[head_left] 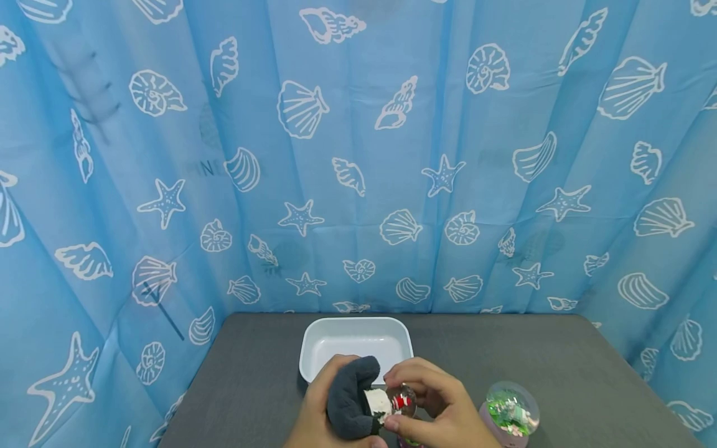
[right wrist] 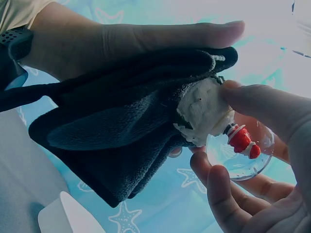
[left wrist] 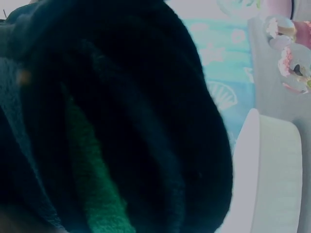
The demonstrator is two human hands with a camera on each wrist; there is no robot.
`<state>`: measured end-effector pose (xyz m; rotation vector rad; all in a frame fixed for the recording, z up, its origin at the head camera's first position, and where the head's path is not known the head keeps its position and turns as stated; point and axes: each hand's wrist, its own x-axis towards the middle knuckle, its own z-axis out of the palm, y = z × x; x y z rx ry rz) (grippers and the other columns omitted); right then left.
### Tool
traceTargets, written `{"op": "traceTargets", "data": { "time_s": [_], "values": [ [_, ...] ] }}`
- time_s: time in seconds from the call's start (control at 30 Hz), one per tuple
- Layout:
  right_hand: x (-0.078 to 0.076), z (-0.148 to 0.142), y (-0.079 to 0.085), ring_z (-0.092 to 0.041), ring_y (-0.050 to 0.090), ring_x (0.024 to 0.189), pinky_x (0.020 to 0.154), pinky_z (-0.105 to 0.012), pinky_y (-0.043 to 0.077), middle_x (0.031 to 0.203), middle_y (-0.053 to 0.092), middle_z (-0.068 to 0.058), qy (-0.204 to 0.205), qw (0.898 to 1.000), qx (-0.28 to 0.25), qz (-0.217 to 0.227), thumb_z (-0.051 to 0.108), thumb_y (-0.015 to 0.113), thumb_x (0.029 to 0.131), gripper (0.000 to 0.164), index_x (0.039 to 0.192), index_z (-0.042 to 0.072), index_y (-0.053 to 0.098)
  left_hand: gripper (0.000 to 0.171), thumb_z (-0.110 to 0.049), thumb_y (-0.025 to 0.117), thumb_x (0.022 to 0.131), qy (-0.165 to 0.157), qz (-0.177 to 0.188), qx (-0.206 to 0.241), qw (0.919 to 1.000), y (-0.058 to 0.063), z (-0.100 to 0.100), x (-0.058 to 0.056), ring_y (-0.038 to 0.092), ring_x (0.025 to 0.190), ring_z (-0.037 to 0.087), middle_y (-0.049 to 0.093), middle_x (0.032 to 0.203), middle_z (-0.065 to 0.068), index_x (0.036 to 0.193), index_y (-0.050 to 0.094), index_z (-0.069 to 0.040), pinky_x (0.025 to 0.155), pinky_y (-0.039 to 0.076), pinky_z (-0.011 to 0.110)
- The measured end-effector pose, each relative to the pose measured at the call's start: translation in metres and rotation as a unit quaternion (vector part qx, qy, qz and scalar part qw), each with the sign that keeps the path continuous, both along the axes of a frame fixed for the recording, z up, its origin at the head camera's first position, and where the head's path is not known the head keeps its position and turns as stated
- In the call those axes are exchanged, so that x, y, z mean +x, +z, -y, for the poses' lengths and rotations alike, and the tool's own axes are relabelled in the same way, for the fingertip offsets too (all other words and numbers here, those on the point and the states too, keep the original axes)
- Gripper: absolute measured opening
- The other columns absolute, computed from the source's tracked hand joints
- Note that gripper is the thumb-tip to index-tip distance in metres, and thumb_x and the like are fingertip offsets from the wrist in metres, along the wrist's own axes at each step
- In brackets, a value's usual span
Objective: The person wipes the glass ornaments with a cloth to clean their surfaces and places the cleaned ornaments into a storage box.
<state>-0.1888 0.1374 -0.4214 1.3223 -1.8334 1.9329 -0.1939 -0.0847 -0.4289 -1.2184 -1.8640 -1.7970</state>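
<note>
1. Head view: globe (head_left: 406, 401) is held between the hands, on its side. Long axis runs roughly left-right, white base (head_left: 376, 401) toward the left hand (head_left: 320, 404), clear ball toward the right hand (head_left: 442, 404). Dark cloth (head_left: 351, 407) wraps the base end. Right hand is nearer the ball, left nearer the base. Tray (head_left: 356, 320) sits just beyond the hands; green globe (head_left: 511, 414) stands off to the right, apart.
2. Left wrist view: cloth fills most of it and hides the held globe. Can't tell the left fingers from here. Tray shows at lower right, flowered globes (left wrist: 295, 68) at upper right.
3. Right wrist view: best look at the grip. Right thumb is on the base near the ball, fingers curled round the ball's far side, so it's gripping the globe. Left hand grips the cloth, thumb laid along the top. Base sits in the cloth fold; axis slopes down and away from it to the ball. My read: that base-to-ball line between the hands is what matters.
</note>
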Motion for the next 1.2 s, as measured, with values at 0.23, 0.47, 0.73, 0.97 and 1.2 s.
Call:
{"op": "traceTargets", "data": {
  "time_s": [0.23, 0.47, 0.73, 0.97, 1.2],
  "values": [
    [0.004, -0.001, 0.005, -0.020, 0.067, 0.088, 0.063, -0.036, 0.060, 0.116, 0.057, -0.013, -0.040, 0.998, 0.017, 0.052, -0.015, 0.066, 0.084, 0.048, 0.128, -0.001, 0.054, 0.079, -0.020, 0.088, 0.074, 0.007, -0.031, -0.015, 0.9994, -0.003, -0.003, -0.003, 0.061, 0.110, 0.021, 0.057, 0.125, 0.010, 0.138, 0.044, -0.004, 0.094, 0.054, 0.037],
    [0.008, 0.001, 0.008, -0.026, 0.072, 0.093, 0.068, -0.043, 0.061, 0.111, 0.056, -0.017, -0.066, 0.989, 0.021, 0.134, -0.009, 0.066, 0.087, 0.040, 0.122, 0.000, 0.050, 0.080, -0.024, 0.091, 0.068, 0.064, -0.055, -0.036, 0.9958, -0.006, -0.006, -0.005, 0.061, 0.105, 0.017, 0.059, 0.121, 0.005, 0.135, 0.049, -0.008, 0.092, 0.053, 0.034],
    [0.005, -0.003, 0.010, -0.025, 0.070, 0.101, 0.079, -0.041, 0.061, 0.119, 0.059, -0.013, -0.001, 0.993, -0.005, 0.121, -0.014, 0.050, 0.094, 0.032, 0.125, -0.007, 0.048, 0.071, -0.012, 0.087, 0.073, 0.043, -0.012, -0.015, 0.9989, -0.001, -0.007, 0.001, 0.064, 0.098, 0.018, 0.060, 0.117, 0.005, 0.133, 0.049, -0.008, 0.084, 0.056, 0.033],
    [0.003, -0.009, 0.010, -0.026, 0.067, 0.108, 0.082, -0.041, 0.060, 0.131, 0.053, -0.014, 0.066, 0.993, -0.002, 0.096, -0.022, 0.041, 0.090, 0.047, 0.136, -0.011, 0.038, 0.069, -0.004, 0.083, 0.075, 0.007, 0.012, 0.007, 0.9999, 0.002, -0.004, 0.002, 0.064, 0.096, 0.021, 0.060, 0.117, 0.009, 0.134, 0.048, -0.004, 0.084, 0.057, 0.034],
    [0.004, -0.011, 0.010, -0.024, 0.067, 0.108, 0.075, -0.035, 0.060, 0.131, 0.056, -0.013, 0.051, 0.994, 0.023, 0.095, -0.020, 0.046, 0.091, 0.052, 0.141, -0.007, 0.037, 0.068, -0.004, 0.083, 0.076, 0.009, 0.029, -0.002, 0.9995, 0.004, -0.002, 0.003, 0.064, 0.098, 0.022, 0.059, 0.117, 0.010, 0.134, 0.048, -0.006, 0.085, 0.056, 0.034]
  ]
}}
